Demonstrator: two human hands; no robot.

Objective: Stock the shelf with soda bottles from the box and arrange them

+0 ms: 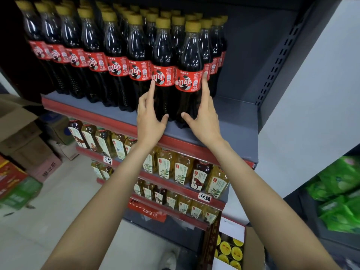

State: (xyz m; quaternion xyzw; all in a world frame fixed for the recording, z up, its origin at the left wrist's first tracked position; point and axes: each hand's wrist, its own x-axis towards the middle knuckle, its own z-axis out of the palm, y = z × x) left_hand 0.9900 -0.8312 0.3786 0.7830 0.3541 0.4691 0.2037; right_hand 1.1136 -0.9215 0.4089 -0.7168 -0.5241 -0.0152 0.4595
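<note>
Several dark soda bottles with yellow caps and red labels stand in rows on the grey top shelf (229, 121). Two front bottles stand at the right end of the row: one (163, 61) on the left, one (190, 65) on the right. My left hand (150, 115) lies against the left side of the left bottle, forefinger up on its label, thumb at its base. My right hand (204, 114) lies against the right side of the right bottle, forefinger straight up along the label. An open cardboard box (251, 248) on the floor at lower right shows yellow caps (230, 250).
Bare shelf surface lies right of the soda row up to the perforated upright (276, 61). Lower shelves carry yellow and dark drink bottles (181, 170). Cardboard boxes (21, 133) are stacked on the floor at left. Green packets (341, 191) sit on a shelf at right.
</note>
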